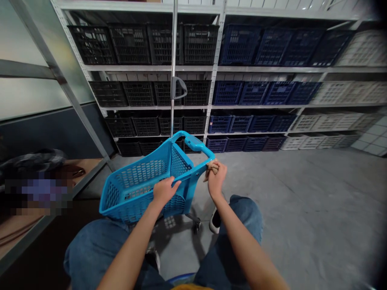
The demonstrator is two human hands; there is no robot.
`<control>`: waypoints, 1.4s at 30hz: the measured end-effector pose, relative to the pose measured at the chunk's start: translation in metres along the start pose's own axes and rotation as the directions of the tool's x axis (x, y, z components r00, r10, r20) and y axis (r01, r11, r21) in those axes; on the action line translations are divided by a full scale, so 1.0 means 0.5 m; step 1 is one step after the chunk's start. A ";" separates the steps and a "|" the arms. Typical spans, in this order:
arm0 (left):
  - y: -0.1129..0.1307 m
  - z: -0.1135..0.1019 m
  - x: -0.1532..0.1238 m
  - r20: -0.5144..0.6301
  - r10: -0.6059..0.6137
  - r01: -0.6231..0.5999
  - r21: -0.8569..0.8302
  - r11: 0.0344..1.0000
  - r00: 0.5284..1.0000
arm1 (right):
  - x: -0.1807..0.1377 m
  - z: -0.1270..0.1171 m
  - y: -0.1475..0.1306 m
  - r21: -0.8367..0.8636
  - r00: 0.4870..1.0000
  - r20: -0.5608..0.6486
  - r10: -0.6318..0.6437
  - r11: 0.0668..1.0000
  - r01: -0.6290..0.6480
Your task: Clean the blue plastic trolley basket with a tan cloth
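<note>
A blue plastic shopping cart (139, 189) stands on the floor in front of me, its handle side toward the right. My left hand (165, 189) rests on the near top rim of the basket, fingers curled over the edge and thumb pointing along it. With my right hand (217, 177) I hold a crumpled tan cloth (211, 166) against the near end of the cart's handle (195, 143). A metal pole with a grey triangular grip (178, 88) rises at the far side of the handle. The cart's inside shows only its perforated walls and floor.
White shelving (216, 68) holds rows of black crates (130, 44), dark blue crates (242, 44) and white crates (331, 92). To the left stands a metal frame (75, 106) with a brown surface bearing dark fabric (39, 161). Grey concrete floor (302, 201) extends right.
</note>
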State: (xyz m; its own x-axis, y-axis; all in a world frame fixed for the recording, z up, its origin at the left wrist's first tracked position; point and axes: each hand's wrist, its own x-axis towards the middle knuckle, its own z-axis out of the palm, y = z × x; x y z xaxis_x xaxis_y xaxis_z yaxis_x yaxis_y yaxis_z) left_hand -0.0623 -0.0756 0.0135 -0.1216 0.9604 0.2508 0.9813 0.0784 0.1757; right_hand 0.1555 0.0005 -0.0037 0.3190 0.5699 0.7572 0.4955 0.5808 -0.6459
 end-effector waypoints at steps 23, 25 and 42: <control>-0.005 -0.006 -0.014 0.002 -0.002 0.002 0.017 1.000 1.000 | -0.021 -0.014 -0.017 -0.026 0.992 0.082 -0.095 0.995 0.097; -0.006 -0.005 -0.014 -0.005 -0.005 0.005 0.021 1.000 1.000 | -0.037 -0.016 -0.021 0.036 0.924 0.296 -0.243 0.969 0.244; -0.007 -0.011 -0.018 -0.001 0.004 -0.004 0.007 1.000 1.000 | -0.061 0.002 -0.057 0.117 0.832 0.417 -0.365 0.930 0.349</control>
State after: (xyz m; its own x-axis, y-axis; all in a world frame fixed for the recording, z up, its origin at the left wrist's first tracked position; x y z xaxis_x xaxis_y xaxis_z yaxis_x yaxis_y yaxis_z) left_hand -0.0653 -0.0861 0.0156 -0.1175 0.9605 0.2521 0.9828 0.0761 0.1680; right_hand 0.1308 -0.0328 -0.0083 -0.2523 0.5044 0.8258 0.4773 0.8072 -0.3472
